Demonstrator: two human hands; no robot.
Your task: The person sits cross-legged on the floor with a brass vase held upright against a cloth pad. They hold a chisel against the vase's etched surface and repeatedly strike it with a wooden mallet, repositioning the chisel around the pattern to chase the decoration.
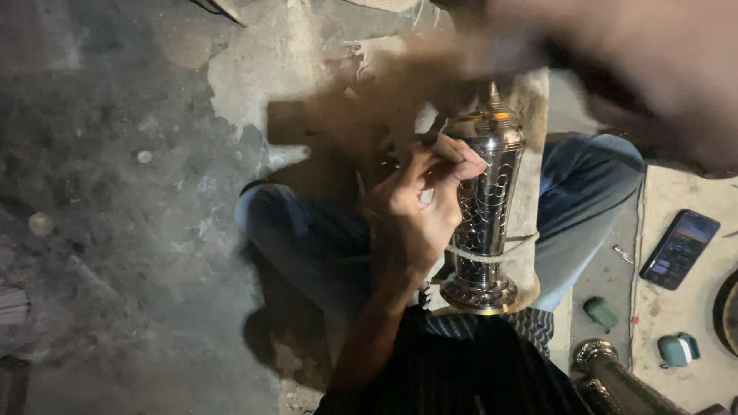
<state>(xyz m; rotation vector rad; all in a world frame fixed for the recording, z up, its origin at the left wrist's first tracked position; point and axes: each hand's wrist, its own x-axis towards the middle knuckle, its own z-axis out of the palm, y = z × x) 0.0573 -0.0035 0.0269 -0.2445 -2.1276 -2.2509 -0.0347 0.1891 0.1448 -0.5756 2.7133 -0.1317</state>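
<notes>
Engraved silver metal vase [486,223], tall w/ flared foot and pointed top, stands upright betw. the person's knees, against a pale padded block [529,192]; a cord [484,254] runs round its lower stem. Brass-coloured rim shows under the foot.

Left hand [415,207]: fingers curled closed in a pinch grip on a thin tool (too small/dark to tell what kind), fingertips [461,157] touching the vase's upper body just below the shoulder.

Right hand [615,61]: heavy motion blur, upper right of frame, above the vase top. Grip state cannot be told; a dark blurred shape [346,115] extends left from it.

Legs in blue jeans [307,238] crossed on a grey concrete floor [115,192]. Dark striped cloth [461,361] over the lap, near the foot of the vase.

Right side, well apart from the vase: a black smartphone [679,249] w/ lit screen, lying on a pale mat; a small green cap-like item [600,313]; a teal-and-white small object [678,350]; a second silver metal piece [615,376] lying at bottom edge.
</notes>
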